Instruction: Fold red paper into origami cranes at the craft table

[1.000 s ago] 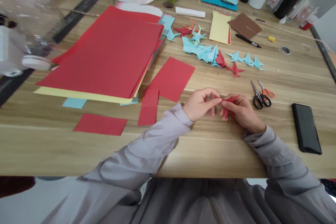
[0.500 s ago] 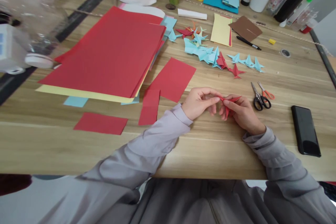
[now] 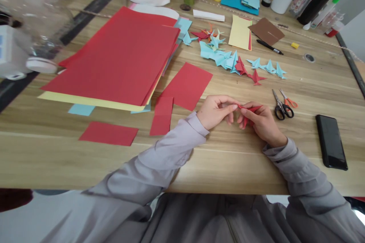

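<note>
Folded red paper (image 3: 256, 108), one: pinched by fingers (image 3: 229, 110) of left hand (image 3: 212, 114) and right hand (image 3: 265, 123). Black-handled scissors (image 3: 280, 104): right of the fingers, on tabletop (image 3: 228, 167).

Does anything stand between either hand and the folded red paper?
Nothing visible does: the left hand pinches one end of the folded red paper and the right hand holds it too. The black-handled scissors lie clear, off to the right.
</note>
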`<state>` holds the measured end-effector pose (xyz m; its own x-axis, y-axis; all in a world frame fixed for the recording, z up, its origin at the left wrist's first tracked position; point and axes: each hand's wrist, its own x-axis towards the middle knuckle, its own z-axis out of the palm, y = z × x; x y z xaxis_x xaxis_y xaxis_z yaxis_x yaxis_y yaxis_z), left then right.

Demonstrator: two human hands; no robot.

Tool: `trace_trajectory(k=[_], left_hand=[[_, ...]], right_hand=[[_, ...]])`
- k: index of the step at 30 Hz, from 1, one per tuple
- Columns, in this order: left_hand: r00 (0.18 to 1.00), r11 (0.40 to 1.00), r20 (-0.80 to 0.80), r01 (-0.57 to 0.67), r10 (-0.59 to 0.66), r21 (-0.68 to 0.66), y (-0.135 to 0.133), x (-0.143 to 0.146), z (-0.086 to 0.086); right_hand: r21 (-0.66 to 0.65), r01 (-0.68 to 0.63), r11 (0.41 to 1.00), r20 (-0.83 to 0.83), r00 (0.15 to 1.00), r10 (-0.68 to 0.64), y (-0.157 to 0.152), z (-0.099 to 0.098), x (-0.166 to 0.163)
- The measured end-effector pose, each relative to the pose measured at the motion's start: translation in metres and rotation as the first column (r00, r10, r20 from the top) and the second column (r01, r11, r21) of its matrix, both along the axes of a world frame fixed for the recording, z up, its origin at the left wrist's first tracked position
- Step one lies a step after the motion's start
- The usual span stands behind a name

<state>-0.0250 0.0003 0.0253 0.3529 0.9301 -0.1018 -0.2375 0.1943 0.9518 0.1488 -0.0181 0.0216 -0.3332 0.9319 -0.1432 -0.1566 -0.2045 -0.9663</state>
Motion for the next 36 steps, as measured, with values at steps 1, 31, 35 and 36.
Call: trace_trajectory(k=[1, 31, 35, 36], left_hand=[[1.0, 1.0, 0.005, 0.004, -0.004, -0.019, 0.0, 0.0001, 0.0004], [0.999, 0.997, -0.001, 0.038, -0.039, -0.071, 0.0002, 0.0035, -0.0022], [0.998, 0.997, -0.016, 0.053, -0.054, -0.059, 0.0002, 0.0038, -0.0026], [0.998, 0.997, -0.022, 0.058, -0.059, -0.057, 0.0003, 0.0036, -0.0029]], right_hand=[[0.006, 0.003, 1.0, 0.008, 1.0, -0.003, -0.0002, -0.0001, -0.0001], [0.039, 0.011, 0.999, 0.103, 0.995, -0.015, -0.0022, 0.0028, -0.0021], [0.049, 0.003, 0.999, 0.122, 0.992, -0.009, -0.0027, 0.0022, -0.0023], [0.047, 0.003, 0.999, 0.124, 0.992, -0.009, -0.0026, 0.0018, -0.0023]])
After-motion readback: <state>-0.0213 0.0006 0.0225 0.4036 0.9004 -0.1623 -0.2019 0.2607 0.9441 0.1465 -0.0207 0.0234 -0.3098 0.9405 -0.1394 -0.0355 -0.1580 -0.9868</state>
